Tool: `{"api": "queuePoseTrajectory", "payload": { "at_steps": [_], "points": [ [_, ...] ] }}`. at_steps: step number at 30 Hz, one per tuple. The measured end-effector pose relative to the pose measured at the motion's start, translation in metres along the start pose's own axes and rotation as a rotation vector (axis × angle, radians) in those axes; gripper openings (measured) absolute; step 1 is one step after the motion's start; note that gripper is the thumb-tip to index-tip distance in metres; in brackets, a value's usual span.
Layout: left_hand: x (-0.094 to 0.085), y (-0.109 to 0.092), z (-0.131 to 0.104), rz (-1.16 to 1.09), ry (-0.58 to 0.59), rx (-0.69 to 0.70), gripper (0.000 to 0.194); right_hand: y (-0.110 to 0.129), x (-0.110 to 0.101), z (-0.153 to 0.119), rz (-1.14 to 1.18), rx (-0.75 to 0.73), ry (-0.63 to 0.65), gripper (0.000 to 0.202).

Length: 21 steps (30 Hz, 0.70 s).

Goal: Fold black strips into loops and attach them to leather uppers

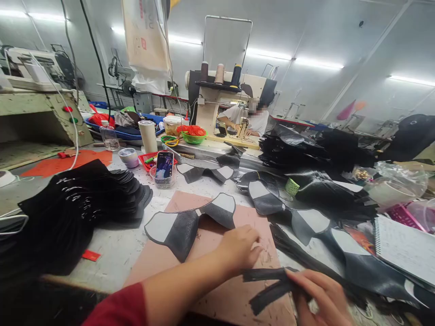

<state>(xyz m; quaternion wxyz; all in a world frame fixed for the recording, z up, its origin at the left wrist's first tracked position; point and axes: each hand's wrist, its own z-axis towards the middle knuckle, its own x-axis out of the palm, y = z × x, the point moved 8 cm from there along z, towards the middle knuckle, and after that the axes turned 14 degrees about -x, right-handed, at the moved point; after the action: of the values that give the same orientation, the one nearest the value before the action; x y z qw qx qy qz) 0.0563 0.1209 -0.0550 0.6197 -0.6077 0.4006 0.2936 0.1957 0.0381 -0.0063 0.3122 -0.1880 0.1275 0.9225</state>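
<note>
My right hand (321, 294), low on the right, pinches two black strips (268, 274) between thumb and fingers; their free ends point left over the pink board (163, 271). My left hand (241, 246) hovers over the board near the strips' ends, its fingers curled together. Whether anything small is between those fingers is hidden. Just beyond it lies a black leather-like piece with pale grey ends (185, 231), bent up in the middle on the board. More strips (306, 258) lie in a bundle to the right of the board.
A stack of black pieces (102, 194) stands on the left, with more black piles (288, 145) at the back right. A phone (164, 166) leans in a clear tub. A notebook (404, 253) lies right. A person (260, 117) sits behind the sewing machine (209, 108).
</note>
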Motion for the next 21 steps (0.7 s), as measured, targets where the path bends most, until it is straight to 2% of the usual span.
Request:
{"api": "queuePoseTrajectory", "payload": {
  "at_steps": [2, 4, 6, 9, 12, 14, 17, 21],
  "points": [
    [-0.018, 0.037, -0.034, 0.090, -0.063, -0.066, 0.012, 0.021, 0.025, 0.006, 0.090, -0.086, 0.050, 0.031],
    [-0.033, 0.077, -0.057, 0.160, -0.119, -0.184, 0.015, 0.035, 0.048, 0.008, 0.136, -0.134, 0.080, 0.037],
    [-0.045, 0.113, -0.068, 0.206, -0.161, -0.338, 0.018, 0.049, 0.073, 0.006, 0.171, -0.176, 0.121, 0.034],
    [-0.059, 0.142, -0.063, 0.147, -0.133, -0.435, 0.010, 0.073, 0.111, -0.002, 0.233, -0.239, 0.276, 0.023],
    [-0.075, 0.152, -0.039, -0.022, -0.053, -0.433, 0.014, 0.088, 0.135, -0.014, 0.303, -0.217, 0.472, 0.021],
    [-0.086, 0.155, -0.017, -0.184, 0.019, -0.435, 0.014, 0.089, 0.139, -0.018, 0.366, -0.144, 0.536, 0.023],
    [-0.101, 0.150, 0.017, -0.495, 0.104, -0.445, 0.010, 0.084, 0.133, -0.016, 0.408, -0.044, 0.492, 0.029],
    [-0.118, 0.128, 0.053, -0.908, 0.111, -0.382, 0.015, 0.082, 0.136, -0.008, 0.309, -0.026, 0.477, 0.019]
  ]
}}
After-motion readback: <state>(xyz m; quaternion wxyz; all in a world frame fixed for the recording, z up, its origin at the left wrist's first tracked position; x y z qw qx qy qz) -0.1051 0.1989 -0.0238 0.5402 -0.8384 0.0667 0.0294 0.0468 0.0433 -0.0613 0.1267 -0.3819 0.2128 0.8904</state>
